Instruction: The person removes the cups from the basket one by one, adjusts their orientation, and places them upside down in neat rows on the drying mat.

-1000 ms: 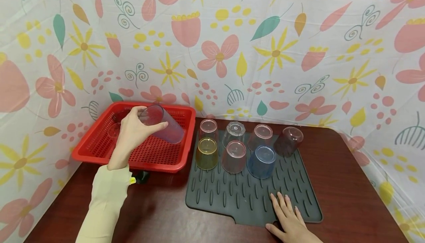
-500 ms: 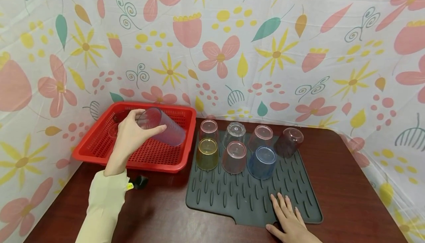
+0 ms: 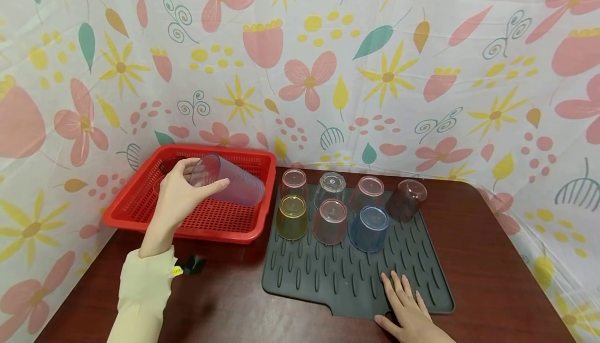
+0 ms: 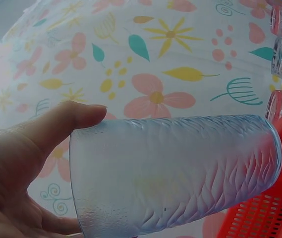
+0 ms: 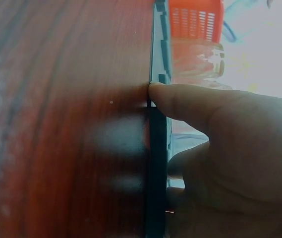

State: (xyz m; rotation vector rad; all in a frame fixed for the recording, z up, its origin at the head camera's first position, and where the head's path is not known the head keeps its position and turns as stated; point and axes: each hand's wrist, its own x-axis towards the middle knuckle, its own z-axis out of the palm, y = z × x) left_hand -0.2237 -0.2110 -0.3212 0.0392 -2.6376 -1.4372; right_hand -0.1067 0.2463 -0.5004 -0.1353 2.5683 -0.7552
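Note:
Over the red basket [image 3: 123,208], my left hand [image 3: 180,189] grips a tall clear bluish tumbler [image 3: 236,180] by its rim end. The tumbler lies tilted nearly sideways, its base pointing right. In the left wrist view the tumbler [image 4: 180,173] shows a rippled wall, with the thumb along its upper side. My right hand [image 3: 409,309] rests spread on the front right part of the grey drying mat [image 3: 323,286]. In the right wrist view the thumb [image 5: 180,96] touches the mat's edge.
Upside-down glasses stand in two rows on the mat's back half, among them a yellow glass [image 3: 292,220], a blue glass [image 3: 369,231] and a dark purplish glass [image 3: 407,200]. Another clear glass lies partly hidden behind my left hand in the basket. A flowered curtain [image 3: 309,30] hangs behind.
My left hand has drawn slightly left and toward me, and the tumbler has turned closer to horizontal. The right hand stays in place on the mat.

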